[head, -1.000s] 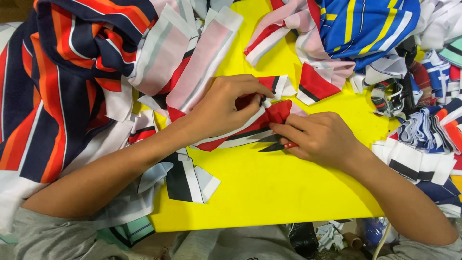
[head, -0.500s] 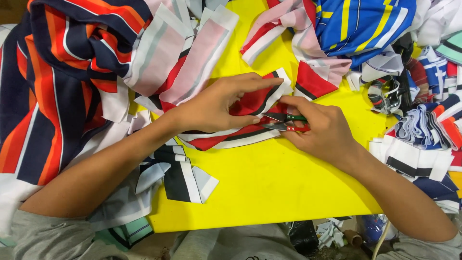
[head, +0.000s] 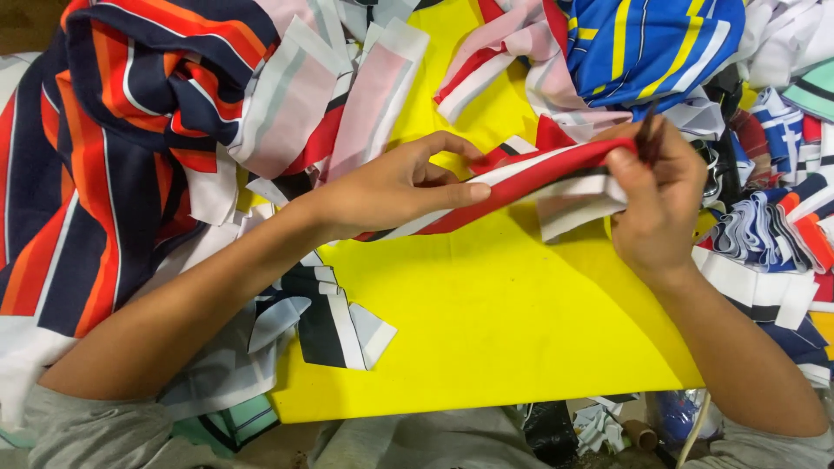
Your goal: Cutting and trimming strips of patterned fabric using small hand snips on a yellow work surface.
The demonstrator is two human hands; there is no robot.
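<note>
Both hands (head: 408, 187) (head: 656, 204) pinch a soft red-striped fabric strip (head: 530, 178); thin dark tool (head: 647, 130), perhaps.

We see a bright yellow tabletop (head: 486, 347). The strip (head: 530, 178) across the middle of the frame is red with white and black bands, its folded end greyish white. At the upper left lies a cloth (head: 113, 113) of navy with orange, red and thin white stripes. Beside it, panels (head: 339, 95) run pale pink, grey and white with a red patch. At the upper right a blue cloth (head: 651, 43) carries yellow and white stripes. Near the lower left, a scrap (head: 330, 326) is black, white and grey. At the right edge we see scraps (head: 773, 234) in white, navy, blue and orange. The sleeves (head: 87, 434) are grey.
</note>
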